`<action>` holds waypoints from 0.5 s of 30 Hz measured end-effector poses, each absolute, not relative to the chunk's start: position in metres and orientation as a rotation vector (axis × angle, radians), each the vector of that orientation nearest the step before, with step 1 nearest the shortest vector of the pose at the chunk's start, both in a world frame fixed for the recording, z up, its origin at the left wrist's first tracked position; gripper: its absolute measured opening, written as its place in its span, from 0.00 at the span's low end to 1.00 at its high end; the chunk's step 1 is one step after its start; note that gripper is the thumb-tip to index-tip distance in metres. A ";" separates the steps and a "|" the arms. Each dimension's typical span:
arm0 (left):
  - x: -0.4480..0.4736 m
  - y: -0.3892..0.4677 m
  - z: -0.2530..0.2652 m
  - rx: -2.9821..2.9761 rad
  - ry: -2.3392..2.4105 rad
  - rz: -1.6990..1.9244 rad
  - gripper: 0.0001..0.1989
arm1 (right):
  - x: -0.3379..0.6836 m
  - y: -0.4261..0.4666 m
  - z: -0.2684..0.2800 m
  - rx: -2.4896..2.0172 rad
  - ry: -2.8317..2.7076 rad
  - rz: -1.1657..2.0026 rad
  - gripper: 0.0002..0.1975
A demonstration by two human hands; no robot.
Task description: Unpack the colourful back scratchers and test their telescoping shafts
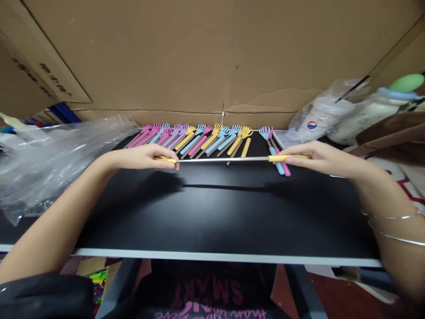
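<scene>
A yellow telescopic back scratcher (222, 159) is stretched out level above the black table, its metal rod drawn long. My left hand (149, 156) is closed around its yellow claw end, which the fingers partly hide. My right hand (305, 156) grips the yellow handle at the other end. Behind the rod lies a row of back scratchers (199, 139) in pink, blue, purple and yellow, claws pointing to the back. Apart from that row, a blue back scratcher (272, 148) and a pink one (285, 170) lie side by side near my right hand.
Crumpled clear plastic bags (66, 155) cover the table's left side. At the back right stand a white Pepsi cup (318, 119) in a bag and a pale bottle (368, 115) with a green top. Cardboard (166, 53) walls the back. The table's pale front edge (226, 256) is near me.
</scene>
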State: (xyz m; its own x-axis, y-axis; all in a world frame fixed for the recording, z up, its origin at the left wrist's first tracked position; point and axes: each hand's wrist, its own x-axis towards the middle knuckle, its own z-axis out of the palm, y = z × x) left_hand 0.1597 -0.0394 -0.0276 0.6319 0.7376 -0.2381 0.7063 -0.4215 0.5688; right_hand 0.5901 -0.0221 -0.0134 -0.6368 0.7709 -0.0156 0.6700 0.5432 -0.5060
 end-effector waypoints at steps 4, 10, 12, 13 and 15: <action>0.161 -0.037 -0.035 2.253 1.189 0.149 0.19 | 0.588 -0.021 -0.016 -1.222 -2.615 0.771 0.24; 0.180 -0.042 -0.042 2.431 1.262 0.303 0.20 | 0.572 -0.025 -0.027 -1.248 -2.534 0.663 0.23; 0.193 -0.049 -0.047 2.502 1.297 0.344 0.20 | 0.559 -0.030 -0.034 -1.216 -2.541 0.583 0.23; 0.200 -0.052 -0.050 2.537 1.300 0.356 0.19 | 0.552 -0.033 -0.039 -1.193 -2.557 0.561 0.23; 0.213 -0.059 -0.055 2.605 1.277 0.348 0.18 | 0.539 -0.039 -0.047 -1.141 -2.617 0.583 0.23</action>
